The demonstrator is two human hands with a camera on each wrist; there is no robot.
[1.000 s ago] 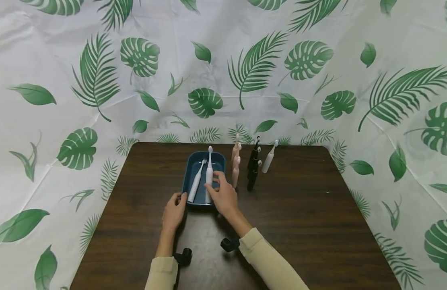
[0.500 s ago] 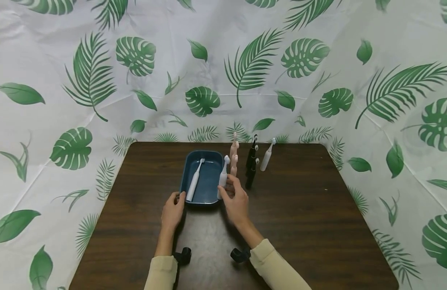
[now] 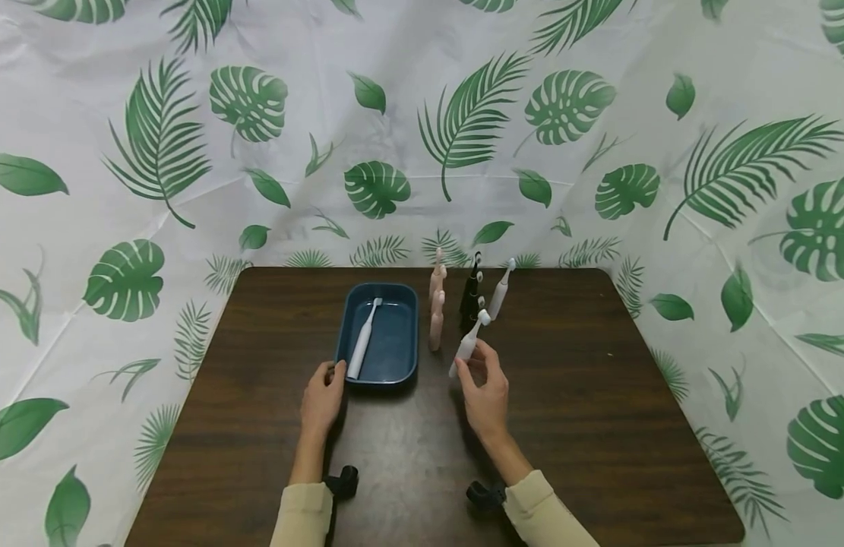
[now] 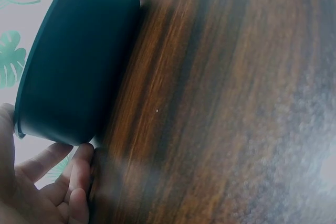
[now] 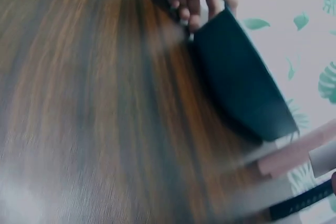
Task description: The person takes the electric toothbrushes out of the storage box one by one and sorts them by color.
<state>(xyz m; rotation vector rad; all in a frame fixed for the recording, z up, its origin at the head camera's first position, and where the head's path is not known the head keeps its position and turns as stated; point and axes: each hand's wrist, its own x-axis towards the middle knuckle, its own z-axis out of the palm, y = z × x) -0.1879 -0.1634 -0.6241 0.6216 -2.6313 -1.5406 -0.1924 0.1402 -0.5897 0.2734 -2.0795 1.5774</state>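
Note:
A white electric toothbrush (image 3: 466, 348) is pinched in my right hand (image 3: 488, 391), right of the tray. Its brush head leans up and to the right, overlapping the black toothbrushes behind it. In the right wrist view only part of the white handle (image 5: 323, 160) shows at the right edge. My left hand (image 3: 322, 399) grips the near left corner of the blue tray (image 3: 383, 383), with its fingers against the outer wall (image 4: 79, 66) in the left wrist view. Inside the tray lies another white electric toothbrush (image 3: 361, 348), slanted along the left side.
Pink electric toothbrushes (image 3: 437, 323) stand upright just right of the tray. Black ones (image 3: 470, 296) stand beside them in a row, and one white toothbrush (image 3: 500, 295) stands behind at the right. The brown wooden table (image 3: 586, 425) meets a leaf-printed cloth (image 3: 387, 114) at the back.
My right hand has lifted the white toothbrush out of the tray and carried it right, past the pink ones. My left hand has stayed at the tray's corner.

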